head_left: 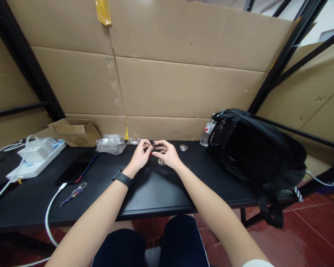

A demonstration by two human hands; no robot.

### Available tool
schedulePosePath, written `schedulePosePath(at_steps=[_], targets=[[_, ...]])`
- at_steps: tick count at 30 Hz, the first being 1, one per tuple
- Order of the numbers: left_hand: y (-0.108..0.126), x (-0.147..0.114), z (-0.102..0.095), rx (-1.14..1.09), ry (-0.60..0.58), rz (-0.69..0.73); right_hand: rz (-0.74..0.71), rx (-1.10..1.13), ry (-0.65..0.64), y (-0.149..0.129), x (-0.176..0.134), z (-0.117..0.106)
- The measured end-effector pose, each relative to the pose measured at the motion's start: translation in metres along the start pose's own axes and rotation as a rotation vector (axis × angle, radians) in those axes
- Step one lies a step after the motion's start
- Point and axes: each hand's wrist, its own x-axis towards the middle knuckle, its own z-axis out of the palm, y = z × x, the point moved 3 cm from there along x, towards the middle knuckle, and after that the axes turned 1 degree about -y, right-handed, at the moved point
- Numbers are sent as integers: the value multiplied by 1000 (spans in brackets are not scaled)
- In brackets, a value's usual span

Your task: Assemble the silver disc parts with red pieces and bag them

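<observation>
My left hand (pixel 143 152) and my right hand (pixel 169 153) meet over the middle of the black table. The left fingers are closed in a pinch around a small red thing (pixel 150 153), mostly hidden by them. Curled towards it, my right hand has thumb and fingertips at the two ends of a thin, pin-like piece (pixel 153 147), which stands upright between the hands. Its exact kind is too small to tell. Just under the right hand lies a round clear disc-shaped case (pixel 161 162). A similar round case (pixel 183 147) rests farther right.
Clear plastic packaging (pixel 111 144) and a paper bag (pixel 76 130) stand back left. Nearer are a power strip (pixel 40 157), a dark tablet (pixel 75 168), a keychain (pixel 74 194) and a white cable (pixel 48 215). A water bottle (pixel 207 133) and black backpack (pixel 253 148) occupy the right.
</observation>
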Motion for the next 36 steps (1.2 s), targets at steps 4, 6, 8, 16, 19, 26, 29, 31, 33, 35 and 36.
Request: schedulePosePath(at_steps=[4, 6, 8, 16, 19, 26, 29, 31, 33, 35, 36], targets=[[0, -1, 1, -14, -23, 32, 5, 19, -35, -2, 0, -1], [1, -1, 2, -59, -31, 46, 29, 18, -58, -2, 0, -1], [3, 0, 2, -68, -34, 55, 45, 13, -56, -2, 0, -1], [19, -4, -6, 159, 47, 97, 10, -26, 5, -7, 2, -7], [22, -6, -7, 153, 66, 88, 27, -21, 15, -8, 3, -11], [21, -4, -9, 149, 89, 91, 60, 34, 2, -7, 3, -13], [19, -4, -7, 105, 62, 67, 71, 44, -17, -5, 3, -12], [18, -4, -7, 92, 68, 56, 75, 41, -24, -5, 2, -10], [17, -4, -8, 80, 96, 59, 76, 36, -30, -5, 2, -9], [18, -4, -9, 67, 118, 73, 71, 38, -38, -5, 1, -8], [18, -4, -9, 70, 119, 83, 68, 41, -42, -5, 1, -7]])
